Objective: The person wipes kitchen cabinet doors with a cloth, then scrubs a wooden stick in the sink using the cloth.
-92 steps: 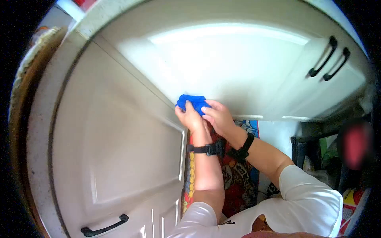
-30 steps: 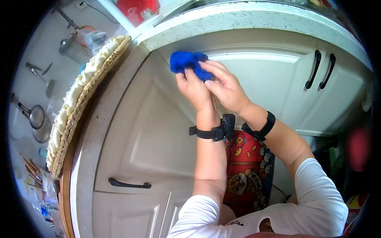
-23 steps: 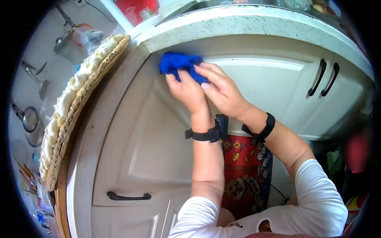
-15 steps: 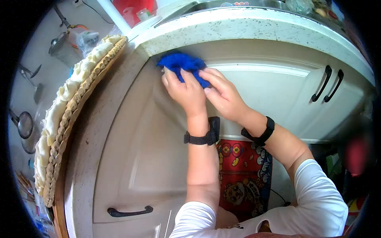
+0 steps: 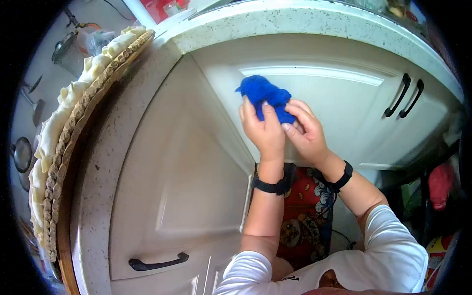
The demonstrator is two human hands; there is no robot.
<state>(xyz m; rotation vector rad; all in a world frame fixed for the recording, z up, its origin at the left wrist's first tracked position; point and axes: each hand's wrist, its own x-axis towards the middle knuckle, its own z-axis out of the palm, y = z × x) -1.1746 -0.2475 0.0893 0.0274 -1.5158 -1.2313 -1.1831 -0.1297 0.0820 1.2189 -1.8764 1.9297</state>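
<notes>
A bunched bright blue cloth is between my hands, in front of the white cabinet door near the inner corner. My left hand is closed on the cloth's lower left part, thumb on top. My right hand grips its lower right edge with curled fingers. Some fingertips are hidden by the folds. Each wrist wears a black strap.
At left, a round woven tray of white dumplings stands on the speckled countertop. Black handles stick out from the cabinets. A red patterned mat lies on the floor below. Ladles hang on the left wall.
Both hands and the blue cloth have moved right and down, away from the cabinet corner under the counter edge. The view has shifted slightly.
</notes>
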